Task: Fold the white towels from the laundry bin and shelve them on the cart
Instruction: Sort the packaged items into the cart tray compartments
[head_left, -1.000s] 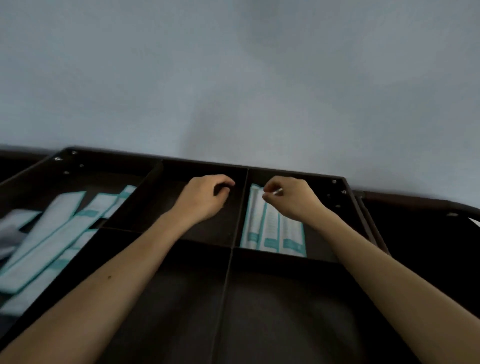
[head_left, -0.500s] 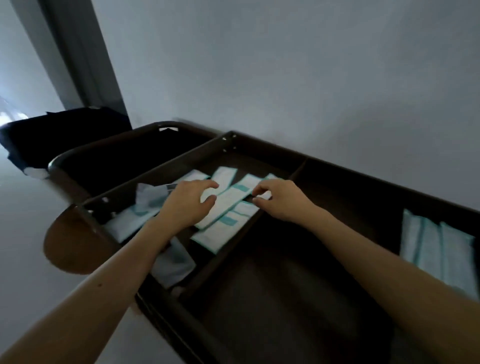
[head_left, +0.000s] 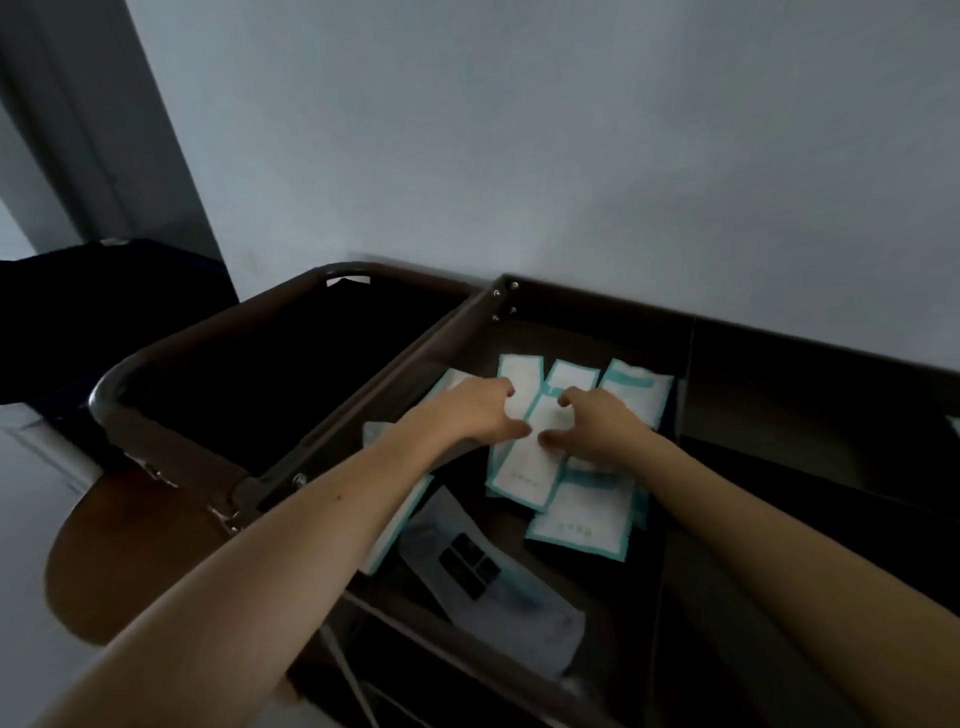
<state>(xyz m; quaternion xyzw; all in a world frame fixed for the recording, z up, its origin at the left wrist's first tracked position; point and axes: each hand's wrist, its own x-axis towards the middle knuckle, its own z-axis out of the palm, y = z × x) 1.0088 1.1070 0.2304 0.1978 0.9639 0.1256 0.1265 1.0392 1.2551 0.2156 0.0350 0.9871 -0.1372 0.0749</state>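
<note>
Towels are nowhere to be seen: the laundry bin (head_left: 171, 451), where they should be, shows only a dark inside, too black to tell whether anything lies in it. The bin hangs at the left end of the cart (head_left: 597, 332), just beside the cart's end compartment, with one rail between them.

Both hands are in that compartment, not in the bin. They meet over a long packet (head_left: 524, 467), white with a teal border, which lies on top of other packets (head_left: 582, 514) of the same kind. Its long axis runs away from the person, leaning a little to the right. The left hand (head_left: 467, 410) grips its left long edge and the right hand (head_left: 597, 421) grips its right long edge, each with curled fingers and the thumb on the packet's face, both at the far half.

As I judge it, the next reach for a towel goes left over the rail. The left hand is nearer to the bin, and the right arm would have to cross the whole compartment. A grey pouch (head_left: 483, 566) lies nearer the person, under the left forearm.
</note>
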